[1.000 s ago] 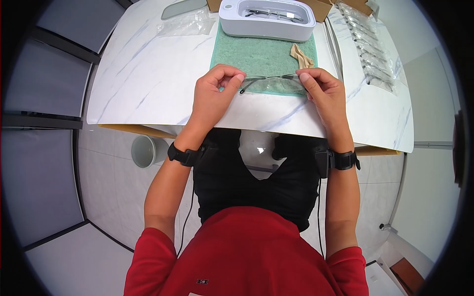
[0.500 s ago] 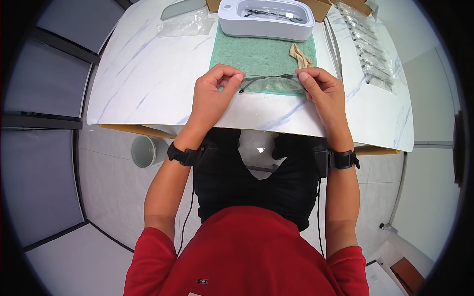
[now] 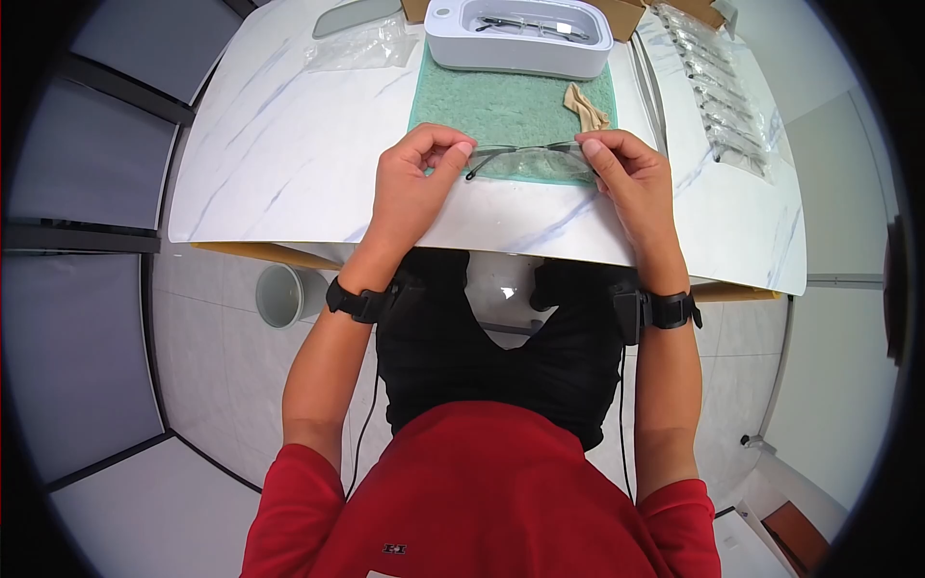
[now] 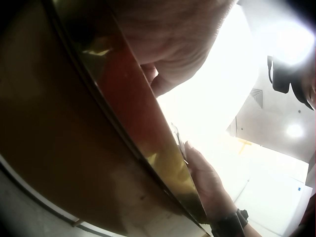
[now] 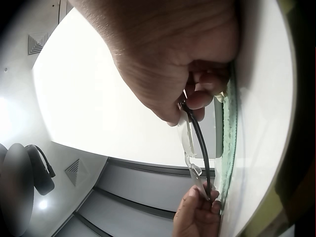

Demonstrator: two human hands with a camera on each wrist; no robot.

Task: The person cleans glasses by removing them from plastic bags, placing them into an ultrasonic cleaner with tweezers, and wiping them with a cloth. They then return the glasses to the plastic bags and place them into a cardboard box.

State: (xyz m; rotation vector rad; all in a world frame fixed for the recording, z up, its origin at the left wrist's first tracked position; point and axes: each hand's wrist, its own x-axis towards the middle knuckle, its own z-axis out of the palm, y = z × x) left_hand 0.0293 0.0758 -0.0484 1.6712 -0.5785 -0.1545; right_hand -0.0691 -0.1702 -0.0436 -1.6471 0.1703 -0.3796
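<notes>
A pair of thin-framed clear glasses [image 3: 525,162] is held level over the front of a green towel [image 3: 501,106]. The left hand [image 3: 414,183] pinches one end of the glasses between thumb and forefinger. At the other end, the right hand [image 3: 631,183] pinches the frame the same way. In the right wrist view, a dark temple [image 5: 201,143] runs from the right hand [image 5: 173,59] toward the left hand [image 5: 197,212]. The left wrist view shows the glasses [image 4: 178,138] only in part, behind the table edge.
A white cleaner tub [image 3: 520,60] with other glasses [image 3: 535,29] inside stands behind the towel. A beige cloth [image 3: 586,108] lies on the towel's right. Bagged items [image 3: 718,96] line the right; a clear bag [image 3: 361,48] and grey case [image 3: 355,17] lie back left.
</notes>
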